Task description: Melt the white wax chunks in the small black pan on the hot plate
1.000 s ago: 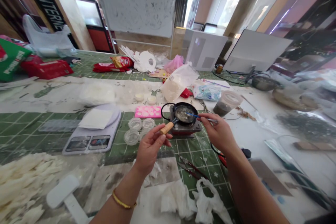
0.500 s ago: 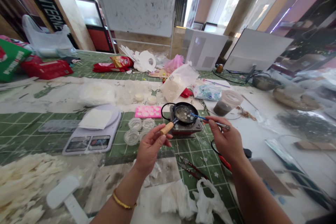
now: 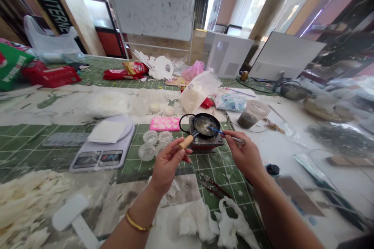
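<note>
From my remote seat I look down on a cluttered green cutting mat with a pale grid (image 3: 35, 146). At far left lies a heap of white waxy flakes (image 3: 26, 202). Next to the right sits a white digital kitchen scale (image 3: 102, 146) with a white square sheet on its platter. Right of it stand four small clear glass jars (image 3: 150, 144), and behind them a pink silicone mould (image 3: 165, 124).

The left hand (image 3: 168, 165), a gold bangle at its wrist, is curled with thumb and fingertips pinching the cork-coloured wooden handle (image 3: 186, 142) of a small black melting pan (image 3: 204, 125). The pan rests on a small dark metal burner stand (image 3: 204, 142), near the middle of the mat. The pan's long axis runs from the handle end, low and left toward me, up and right to the bowl. Inside the bowl I see pale, partly melted lumps.

The right hand (image 3: 245, 155) is closed in a pinch around a thin blue-and-silver stirring tool (image 3: 226, 135). The tool lies nearly level, its blue tip pointing left into the pan and its silver end pointing right past the fingers.

Farther right stand a clear plastic tub of dark grains (image 3: 251, 114) and, beyond it, a metal bowl (image 3: 293, 92). Crumpled white tissue (image 3: 204, 221) lies near me, between my forearms.
</note>
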{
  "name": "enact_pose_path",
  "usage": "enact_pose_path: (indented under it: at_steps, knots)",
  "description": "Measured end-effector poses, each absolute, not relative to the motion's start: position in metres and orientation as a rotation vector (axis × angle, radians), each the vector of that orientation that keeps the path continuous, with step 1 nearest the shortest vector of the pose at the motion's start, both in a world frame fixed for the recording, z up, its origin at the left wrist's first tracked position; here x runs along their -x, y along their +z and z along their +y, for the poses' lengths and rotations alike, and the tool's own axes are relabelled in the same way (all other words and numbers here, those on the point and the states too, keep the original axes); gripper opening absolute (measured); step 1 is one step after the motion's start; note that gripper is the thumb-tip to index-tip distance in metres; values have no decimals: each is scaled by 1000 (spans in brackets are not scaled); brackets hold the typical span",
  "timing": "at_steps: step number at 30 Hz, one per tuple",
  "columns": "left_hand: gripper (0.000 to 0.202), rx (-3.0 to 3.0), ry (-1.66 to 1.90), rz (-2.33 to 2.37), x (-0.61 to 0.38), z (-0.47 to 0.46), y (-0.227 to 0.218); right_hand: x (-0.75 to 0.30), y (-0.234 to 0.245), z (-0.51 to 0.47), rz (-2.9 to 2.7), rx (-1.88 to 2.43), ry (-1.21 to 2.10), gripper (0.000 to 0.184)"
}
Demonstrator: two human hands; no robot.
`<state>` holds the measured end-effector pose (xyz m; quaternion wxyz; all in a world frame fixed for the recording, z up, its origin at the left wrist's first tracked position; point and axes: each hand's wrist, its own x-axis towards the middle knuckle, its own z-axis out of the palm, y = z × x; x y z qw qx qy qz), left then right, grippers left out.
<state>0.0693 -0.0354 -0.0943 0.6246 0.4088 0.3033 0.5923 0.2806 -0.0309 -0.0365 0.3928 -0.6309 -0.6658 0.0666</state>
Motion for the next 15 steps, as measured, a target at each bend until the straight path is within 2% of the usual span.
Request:
enact_pose_path:
  at_steps: [15]
  knots:
    - [34,-925,1361,703,-69,-36,-93,-270,-37,-30,-1755,1497,140,23]
